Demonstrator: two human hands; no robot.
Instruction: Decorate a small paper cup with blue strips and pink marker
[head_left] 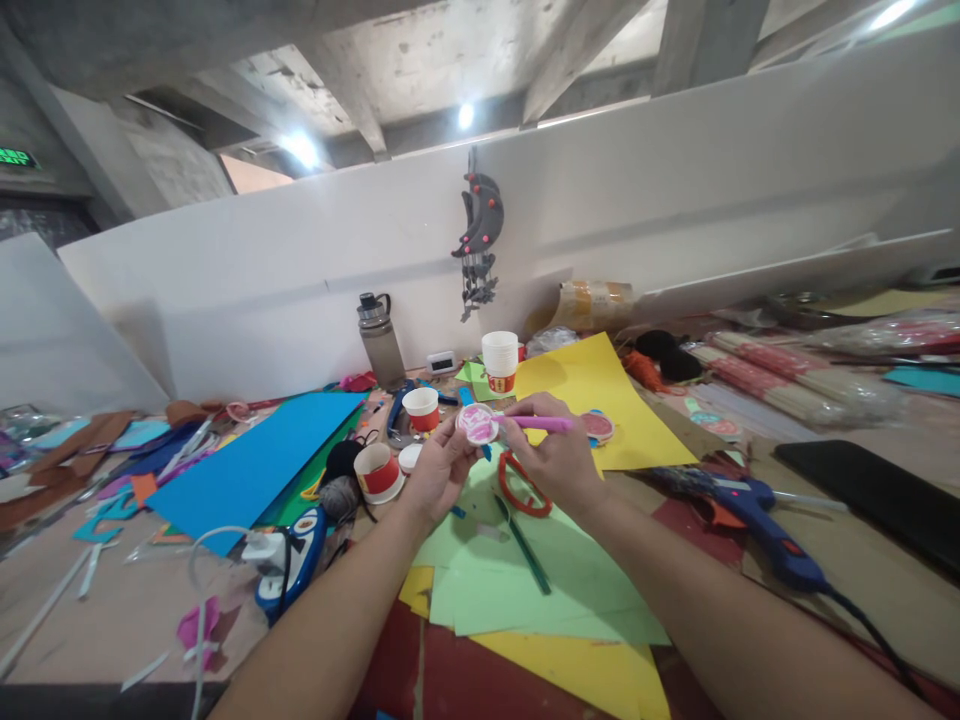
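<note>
My left hand pinches a small white round piece, its face partly covered with pink strokes; it may be a paper cup's base. A pink marker lies in the grip of my right hand, its tip hidden by the fingers near the disc's right edge. Below both hands are light green paper sheets, with a dark green pencil and red-handled scissors on them. Another round piece, coloured pinkish red, rests on yellow paper to the right of my right hand.
Red-and-white paper cups and a stack of cups stand beyond my hands. At left are blue card and a power strip. A glue gun with its cord lies at right. A bottle stands by the white board.
</note>
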